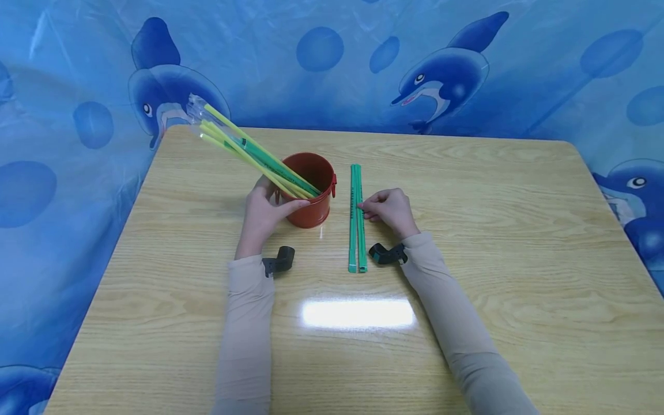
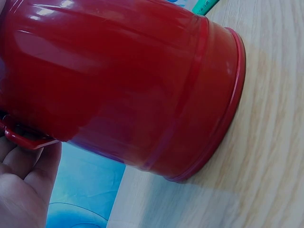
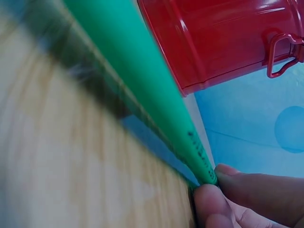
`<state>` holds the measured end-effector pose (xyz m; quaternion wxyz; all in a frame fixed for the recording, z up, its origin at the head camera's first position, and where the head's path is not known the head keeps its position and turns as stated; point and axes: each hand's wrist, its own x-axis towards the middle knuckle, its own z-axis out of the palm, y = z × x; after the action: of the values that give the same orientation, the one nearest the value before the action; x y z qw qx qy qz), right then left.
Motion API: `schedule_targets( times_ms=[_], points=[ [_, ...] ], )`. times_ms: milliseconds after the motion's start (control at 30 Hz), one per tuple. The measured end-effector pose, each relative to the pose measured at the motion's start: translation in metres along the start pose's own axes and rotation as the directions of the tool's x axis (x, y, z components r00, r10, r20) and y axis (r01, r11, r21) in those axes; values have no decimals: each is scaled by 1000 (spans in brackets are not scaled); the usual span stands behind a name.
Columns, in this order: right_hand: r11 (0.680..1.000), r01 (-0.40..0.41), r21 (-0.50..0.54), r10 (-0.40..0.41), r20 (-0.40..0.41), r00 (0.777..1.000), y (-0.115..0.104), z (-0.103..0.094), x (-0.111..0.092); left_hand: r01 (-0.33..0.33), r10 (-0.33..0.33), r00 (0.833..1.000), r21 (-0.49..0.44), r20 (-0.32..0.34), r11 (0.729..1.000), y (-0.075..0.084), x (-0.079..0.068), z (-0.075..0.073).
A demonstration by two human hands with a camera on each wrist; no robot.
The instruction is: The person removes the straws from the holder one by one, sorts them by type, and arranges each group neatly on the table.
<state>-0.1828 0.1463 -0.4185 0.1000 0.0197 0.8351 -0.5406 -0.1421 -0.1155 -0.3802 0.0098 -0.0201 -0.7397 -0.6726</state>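
A small red metal bucket (image 1: 309, 217) stands upright on the table, with several yellow and green wrapped straws (image 1: 259, 157) leaning out of it toward the upper left. My left hand (image 1: 260, 218) holds the bucket at its left side, thumb along the front rim; in the left wrist view its fingers (image 2: 43, 173) lie by the bucket's handle lug. Right of the bucket, two green wrapped straws lie side by side. Thumb and fingertips of my right hand (image 1: 392, 208) pinch the right-hand green straw (image 1: 362, 248), also seen in the right wrist view.
The wooden table (image 1: 508, 230) reaches well out to the right. A blue dolphin-print sheet (image 1: 353, 86) hangs behind its far edge. Each wrist carries a black camera mount, and a bright light reflection lies on the near tabletop.
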Motion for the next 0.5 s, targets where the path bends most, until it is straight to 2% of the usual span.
schedule_targets(
  times_ms=[500],
  points=[
    [1000, 3, 29, -4, 11, 1000, -2, -2, -1, 2, -2, 1000, 11, 0, 1000, -1, 1, -1]
  ],
)
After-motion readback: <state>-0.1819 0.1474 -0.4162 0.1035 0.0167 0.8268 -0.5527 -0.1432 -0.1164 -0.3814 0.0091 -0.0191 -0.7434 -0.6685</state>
